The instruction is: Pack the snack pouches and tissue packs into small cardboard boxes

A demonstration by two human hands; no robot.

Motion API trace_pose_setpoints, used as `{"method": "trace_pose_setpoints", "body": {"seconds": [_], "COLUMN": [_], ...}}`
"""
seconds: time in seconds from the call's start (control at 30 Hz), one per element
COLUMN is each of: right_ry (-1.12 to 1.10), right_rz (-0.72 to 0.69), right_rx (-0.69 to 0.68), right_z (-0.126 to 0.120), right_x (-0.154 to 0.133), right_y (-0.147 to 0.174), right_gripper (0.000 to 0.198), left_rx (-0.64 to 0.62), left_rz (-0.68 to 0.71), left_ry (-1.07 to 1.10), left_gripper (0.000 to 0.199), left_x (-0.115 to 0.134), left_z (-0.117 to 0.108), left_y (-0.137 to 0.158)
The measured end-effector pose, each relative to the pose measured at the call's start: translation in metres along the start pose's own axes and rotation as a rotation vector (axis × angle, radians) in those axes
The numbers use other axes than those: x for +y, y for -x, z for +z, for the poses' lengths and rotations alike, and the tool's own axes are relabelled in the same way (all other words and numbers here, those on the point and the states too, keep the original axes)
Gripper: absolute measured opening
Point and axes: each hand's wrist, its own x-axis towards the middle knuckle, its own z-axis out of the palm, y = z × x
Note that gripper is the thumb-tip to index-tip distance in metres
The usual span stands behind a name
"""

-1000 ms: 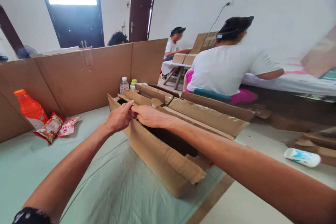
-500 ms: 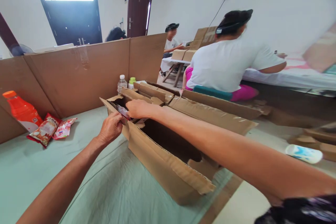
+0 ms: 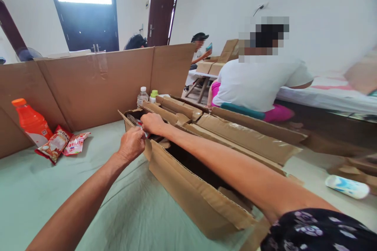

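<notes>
At the far left end of an open cardboard box (image 3: pixel 203 192), my two hands are close together, both closed. My left hand (image 3: pixel 133 144) is a fist at the box's near wall. Just beyond it, my right hand (image 3: pixel 152 123) reaches over the opening with its fingers curled down. Between them shows part of a shiny plastic packet (image 3: pixel 134 120), pinched by the fingers and mostly hidden by the hands and the box wall. What the packet contains cannot be seen. My right forearm crosses above the box's dark inside.
Left on the green cloth (image 3: pixel 97 157) are an orange bottle (image 3: pixel 31 123), a red snack bag (image 3: pixel 55 145) and a pink packet (image 3: pixel 75 144). A clear bottle (image 3: pixel 143 97) and a green-capped bottle (image 3: pixel 154 95) stand behind the box. A cardboard screen (image 3: pixel 97 90) runs behind. A paper cup (image 3: pixel 347 186) lies right. Other people sit beyond.
My hands have come slightly closer together at the box's end, with less of the packet showing. The view has shifted a little. A person in the background now holds up a blue item.
</notes>
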Motion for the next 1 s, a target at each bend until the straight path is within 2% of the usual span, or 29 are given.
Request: {"method": "trace_pose_setpoints", "body": {"seconds": [0.13, 0.3, 0.43, 0.47, 0.53, 0.63, 0.77, 0.87, 0.93, 1.0], "right_ry": [0.017, 0.011, 0.017, 0.017, 0.018, -0.010, -0.121, -0.183, -0.203, -0.202], "right_rz": [0.101, 0.134, 0.142, 0.136, 0.114, 0.066, -0.059, -0.191, -0.285, -0.369], "right_rx": [0.089, 0.225, 0.330, 0.352, 0.387, 0.452, 0.515, 0.418, 0.301, 0.187], "right_z": [-0.024, -0.058, -0.082, -0.087, -0.097, -0.110, -0.123, -0.119, -0.104, -0.081], "right_x": [0.001, 0.005, 0.006, 0.005, 0.001, -0.009, -0.031, -0.062, -0.095, -0.135], "right_y": [0.006, 0.023, 0.033, 0.035, 0.039, 0.046, 0.055, 0.054, 0.050, 0.043], "right_gripper": [0.027, 0.031, 0.031, 0.031, 0.031, 0.030, 0.022, 0.018, 0.019, 0.019], "left_rx": [-0.014, 0.006, 0.080, 0.111, 0.179, 0.243, 0.239, 0.226, 0.217, 0.207], "left_rz": [-0.026, -0.020, 0.015, 0.016, 0.005, -0.034, -0.153, -0.293, -0.357, -0.377], "left_ry": [-0.021, 0.007, 0.065, 0.079, 0.103, 0.122, 0.096, 0.045, 0.014, -0.008], "left_gripper": [0.030, 0.031, 0.020, 0.022, 0.039, 0.058, 0.054, 0.036, 0.027, 0.026], "left_x": [0.004, 0.003, 0.003, 0.003, 0.002, -0.013, -0.061, -0.104, -0.124, -0.132], "left_z": [-0.002, -0.002, 0.002, 0.002, 0.004, 0.006, 0.008, 0.006, 0.005, 0.006], "left_y": [-0.001, -0.004, 0.005, 0.011, 0.026, 0.062, 0.137, 0.208, 0.251, 0.283]}}
